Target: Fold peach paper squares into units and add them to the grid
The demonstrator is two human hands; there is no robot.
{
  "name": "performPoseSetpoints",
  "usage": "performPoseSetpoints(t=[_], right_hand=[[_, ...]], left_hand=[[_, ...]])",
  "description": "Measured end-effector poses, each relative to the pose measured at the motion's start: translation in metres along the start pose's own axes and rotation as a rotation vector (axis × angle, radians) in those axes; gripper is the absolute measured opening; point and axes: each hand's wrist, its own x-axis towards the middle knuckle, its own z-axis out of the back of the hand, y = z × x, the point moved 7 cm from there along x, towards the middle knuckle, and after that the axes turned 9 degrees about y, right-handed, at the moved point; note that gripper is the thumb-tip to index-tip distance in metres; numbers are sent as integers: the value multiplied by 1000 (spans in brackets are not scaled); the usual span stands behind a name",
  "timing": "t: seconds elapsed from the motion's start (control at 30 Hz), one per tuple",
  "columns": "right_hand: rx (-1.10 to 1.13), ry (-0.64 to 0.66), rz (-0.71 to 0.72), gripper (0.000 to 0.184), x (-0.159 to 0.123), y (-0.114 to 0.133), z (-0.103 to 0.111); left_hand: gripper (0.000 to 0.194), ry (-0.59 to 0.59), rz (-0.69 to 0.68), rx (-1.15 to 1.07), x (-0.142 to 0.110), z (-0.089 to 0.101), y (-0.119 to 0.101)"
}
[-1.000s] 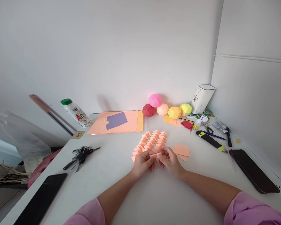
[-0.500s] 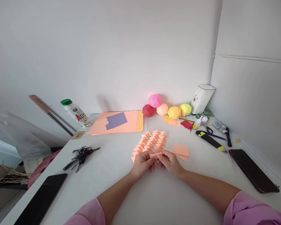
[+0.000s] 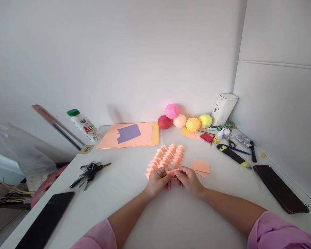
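Observation:
Between my left hand and my right hand is a small folded piece of peach paper. The thumbs and fingers of both hands pinch it from either side, hiding most of it. Just beyond my hands, several peach folded paper pieces stand in slanting rows on the table, the nearest ones partly covered by my left hand. A few flat peach paper squares lie overlapping to the right of my right hand.
At the back are several faceted paper balls and a stack of coloured sheets. Left are a bottle, keys and a black tablet-like slab. Right are a utility knife, glue bottle, scissors and black case.
Almost nothing differs. Both hands keep their pinch on the peach paper in the same spot, with only a slight shift of the fingers.

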Motion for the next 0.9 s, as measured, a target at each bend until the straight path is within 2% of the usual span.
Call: performPoseSetpoints(t=[0.57, 0.9], right_hand=[[12, -12, -3, 32, -1, -6, 1], [24, 2, -6, 31, -1, -4, 0]], left_hand=[[32, -10, 59, 60, 0, -1, 7], [28, 33, 66, 89, -1, -2, 8]])
